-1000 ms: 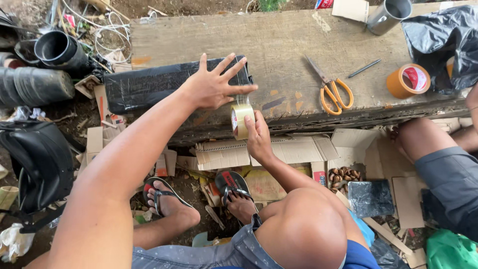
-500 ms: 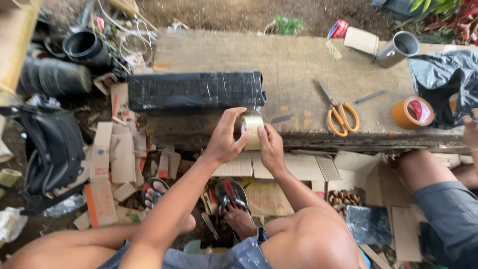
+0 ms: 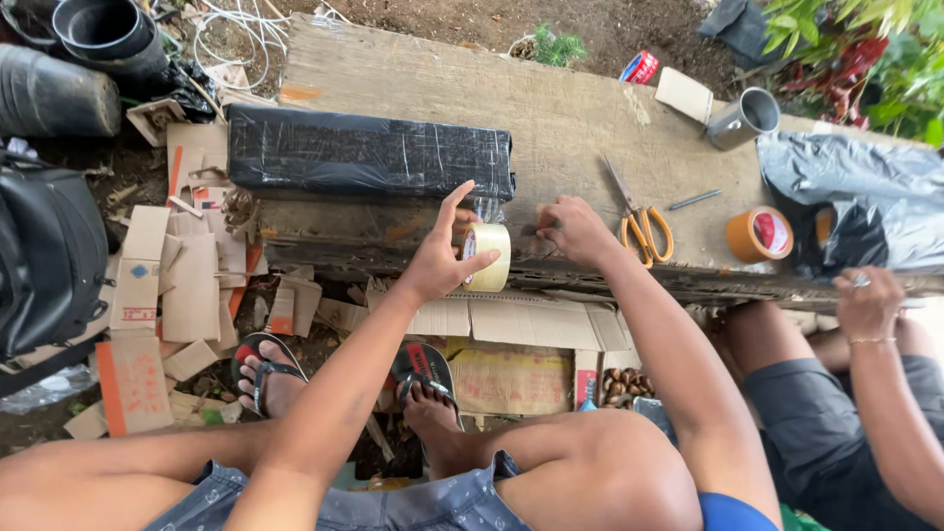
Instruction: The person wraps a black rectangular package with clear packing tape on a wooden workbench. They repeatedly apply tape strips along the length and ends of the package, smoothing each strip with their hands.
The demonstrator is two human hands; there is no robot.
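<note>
Left hand (image 3: 440,258) closed around a roll of clear packing tape (image 3: 489,256), index finger stretched up, at the front edge of the rough wooden counter (image 3: 551,108). Right hand (image 3: 572,228) just beside the roll, fingers curled onto the wood; cannot tell if pinching the tape end. Long box wrapped in black plastic film (image 3: 369,152) just behind the roll. Orange-handled scissors (image 3: 641,221) near the right hand. Brown tape roll (image 3: 759,234) further right.
</note>
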